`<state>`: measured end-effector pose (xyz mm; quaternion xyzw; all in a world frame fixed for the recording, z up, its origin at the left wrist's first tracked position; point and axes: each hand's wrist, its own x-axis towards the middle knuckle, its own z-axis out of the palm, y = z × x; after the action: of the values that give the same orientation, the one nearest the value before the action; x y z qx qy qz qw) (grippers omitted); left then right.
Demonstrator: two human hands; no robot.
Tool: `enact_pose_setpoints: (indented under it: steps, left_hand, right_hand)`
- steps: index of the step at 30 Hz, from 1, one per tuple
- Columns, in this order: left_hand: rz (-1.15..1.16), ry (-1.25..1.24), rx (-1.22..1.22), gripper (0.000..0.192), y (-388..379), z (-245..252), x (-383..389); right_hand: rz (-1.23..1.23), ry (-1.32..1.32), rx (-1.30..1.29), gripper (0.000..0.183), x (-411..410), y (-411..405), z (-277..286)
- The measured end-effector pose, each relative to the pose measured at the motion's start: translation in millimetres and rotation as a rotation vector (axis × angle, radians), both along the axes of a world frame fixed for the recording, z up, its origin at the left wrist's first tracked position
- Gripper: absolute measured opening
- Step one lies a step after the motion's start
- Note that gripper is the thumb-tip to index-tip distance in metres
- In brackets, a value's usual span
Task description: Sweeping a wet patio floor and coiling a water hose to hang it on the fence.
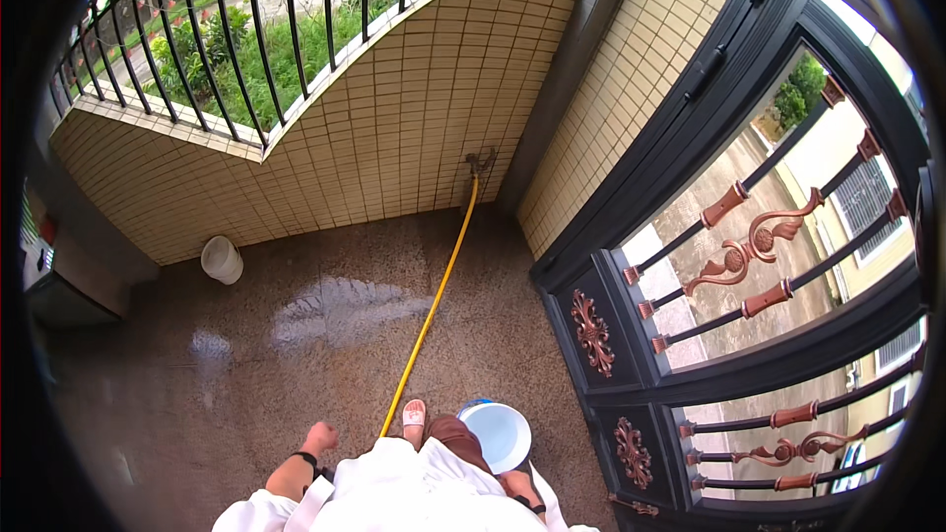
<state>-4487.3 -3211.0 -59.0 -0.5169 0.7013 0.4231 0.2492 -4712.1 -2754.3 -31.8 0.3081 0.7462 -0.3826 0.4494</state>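
Note:
My left hand [323,437] hangs out to the side over the floor, its fingers curled in with nothing visible in them. At the near rim of a pale plastic bucket [499,430] is my right hand [517,485], which appears to grip it; the fingers are partly hidden. The bucket is beside my right leg, and its inside looks pale blue. A bit of a blue object [473,406] shows behind its far rim. Between my left hand and my sandalled foot [414,414], a yellow hose [431,310] runs from a wall tap [479,161] towards me.
Wet stone-like flooring [332,310] reflects light. A white bucket [222,260] stands by the low tiled wall [384,140], which carries black railings [292,22]. To the right is a dark metal gate [635,377] with copper-coloured ornaments. A cabinet-like box [70,292] sits far left.

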Motion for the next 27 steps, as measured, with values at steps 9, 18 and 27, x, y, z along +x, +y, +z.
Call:
enact_pose_setpoints:
  steps: [9,18,27]
  left_hand:
    - [0.107,0.514,-0.057,0.026,-83.2,38.3,-304.1]
    - [0.103,0.048,-0.168,0.025,-57.3,-2.2,-313.8]
    - [0.694,-0.005,-0.175,0.026,-50.6,3.6,-347.1]
  right_hand:
    - [0.319,0.113,-0.277,0.016,-222.1,-131.4,-18.4]
    - [0.667,-0.132,-0.294,0.022,-504.9,-234.4,-78.0]
    - [0.504,0.116,-0.380,0.021,-731.2,-441.0,-37.2]
